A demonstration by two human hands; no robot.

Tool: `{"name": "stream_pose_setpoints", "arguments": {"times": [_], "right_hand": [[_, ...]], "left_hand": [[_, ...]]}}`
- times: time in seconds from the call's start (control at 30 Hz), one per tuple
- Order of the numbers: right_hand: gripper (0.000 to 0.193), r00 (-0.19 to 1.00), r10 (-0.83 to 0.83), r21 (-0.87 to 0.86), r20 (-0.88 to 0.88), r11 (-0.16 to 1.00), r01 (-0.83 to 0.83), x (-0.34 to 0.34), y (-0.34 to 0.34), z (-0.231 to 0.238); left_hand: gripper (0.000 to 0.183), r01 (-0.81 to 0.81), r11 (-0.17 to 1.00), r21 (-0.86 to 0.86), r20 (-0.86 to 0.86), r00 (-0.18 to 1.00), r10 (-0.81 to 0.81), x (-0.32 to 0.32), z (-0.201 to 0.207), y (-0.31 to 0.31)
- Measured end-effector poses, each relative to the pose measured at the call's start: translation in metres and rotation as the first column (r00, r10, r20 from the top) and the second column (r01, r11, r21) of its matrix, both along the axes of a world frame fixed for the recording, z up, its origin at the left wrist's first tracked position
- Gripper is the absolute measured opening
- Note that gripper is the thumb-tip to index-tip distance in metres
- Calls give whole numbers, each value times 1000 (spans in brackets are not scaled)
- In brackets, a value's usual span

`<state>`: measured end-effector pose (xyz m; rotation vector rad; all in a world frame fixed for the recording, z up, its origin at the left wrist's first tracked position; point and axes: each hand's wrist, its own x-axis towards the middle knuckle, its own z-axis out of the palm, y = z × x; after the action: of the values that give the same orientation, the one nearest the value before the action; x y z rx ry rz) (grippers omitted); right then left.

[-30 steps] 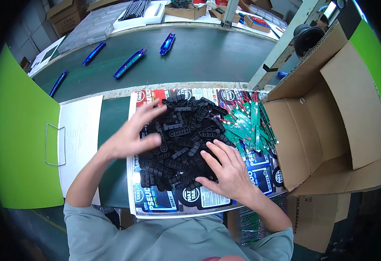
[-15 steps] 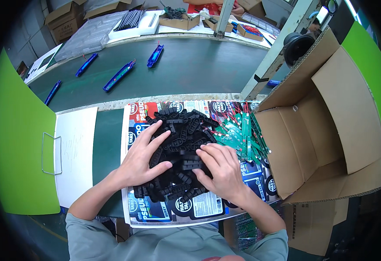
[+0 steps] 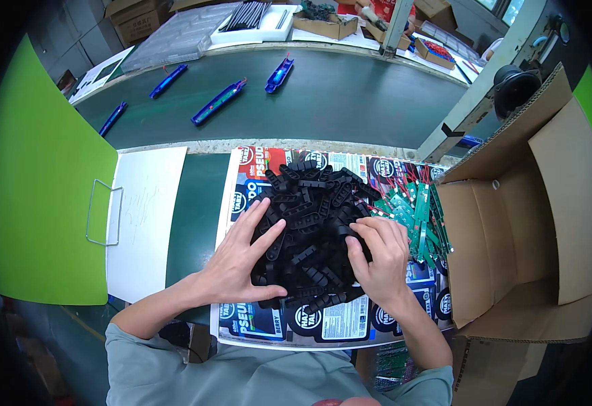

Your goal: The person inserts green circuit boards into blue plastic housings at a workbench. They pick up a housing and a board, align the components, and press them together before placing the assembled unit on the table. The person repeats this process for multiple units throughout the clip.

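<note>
A heap of black plastic parts, short, ribbed and round-ended, lies on a printed sheet in front of me. My left hand rests against the heap's left side, fingers spread and thumb apart, holding nothing. On the right side of the heap, my right hand has its thumb and fingers bent around a black plastic part, partly hidden by the fingers. Just beyond that hand lies a pile of narrow green circuit boards with red wires.
An open cardboard box stands at the right. To the left are a white paper and a green panel. Past the sheet runs a green belt carrying blue casings. A metal post rises at the far right.
The whole view has shifted, so things sit farther right in the picture. My left hand has slid slightly back toward me along the heap; the right still works at its right side.
</note>
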<state>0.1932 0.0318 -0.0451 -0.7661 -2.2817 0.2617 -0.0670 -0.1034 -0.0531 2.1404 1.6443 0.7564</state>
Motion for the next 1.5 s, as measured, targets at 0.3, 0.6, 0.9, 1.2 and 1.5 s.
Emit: {"name": "stream_pose_setpoints", "arguments": {"times": [0.3,0.6,0.9,1.2,1.5], "right_hand": [[20,993,-61,-22,-105,998,59,4,7,-5],[21,993,-38,-87,-113,996,28,10,4,-10],[35,996,71,-30,-56,997,-73,8,-7,0],[54,860,358,30,363,918,-395,7,-51,23],[34,876,353,126,329,903,-411,9,-55,0]], "left_hand": [[90,-37,995,97,-56,998,43,12,11,25],[117,32,998,46,-53,998,-30,-12,16,-12],[107,-5,999,-33,-42,999,3,-3,2,-45],[101,18,1000,-10,-127,992,-19,-17,11,-55],[76,12,998,56,-124,992,-5,-8,11,-49]]}}
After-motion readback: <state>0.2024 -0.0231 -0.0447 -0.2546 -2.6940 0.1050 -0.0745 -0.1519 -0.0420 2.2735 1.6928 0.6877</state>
